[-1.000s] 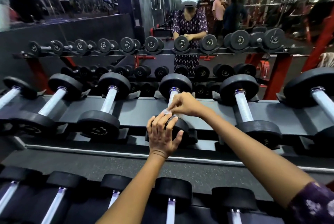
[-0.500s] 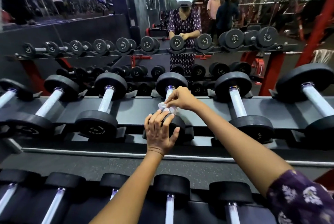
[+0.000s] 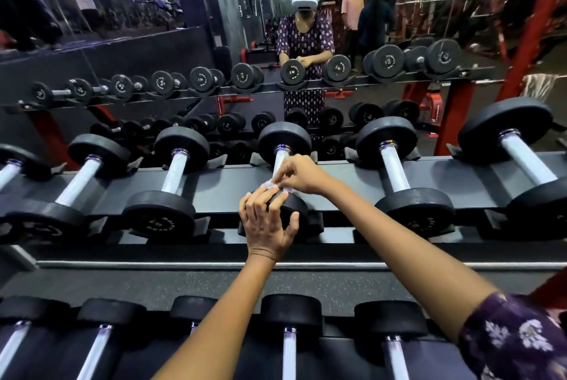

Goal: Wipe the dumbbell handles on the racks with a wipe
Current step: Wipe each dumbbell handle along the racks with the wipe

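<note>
A black dumbbell (image 3: pixel 285 141) with a silver handle (image 3: pixel 278 158) lies on the upper rack (image 3: pixel 227 183), straight ahead. My right hand (image 3: pixel 302 175) pinches a small white wipe (image 3: pixel 270 185) against the near end of that handle. My left hand (image 3: pixel 268 223) curls over the dumbbell's near weight head (image 3: pixel 296 206), fingers spread across its top. The near part of the handle is hidden behind both hands.
More dumbbells line the same rack, one on the left (image 3: pixel 171 177) and one on the right (image 3: pixel 399 171). A lower rack row (image 3: pixel 290 318) runs along the bottom. A mirror (image 3: pixel 214 26) behind shows my reflection and other people.
The right hand with the wipe has shifted slightly along the handle near its front end. The left hand stays on the weight head. The camera view has drifted a little.
</note>
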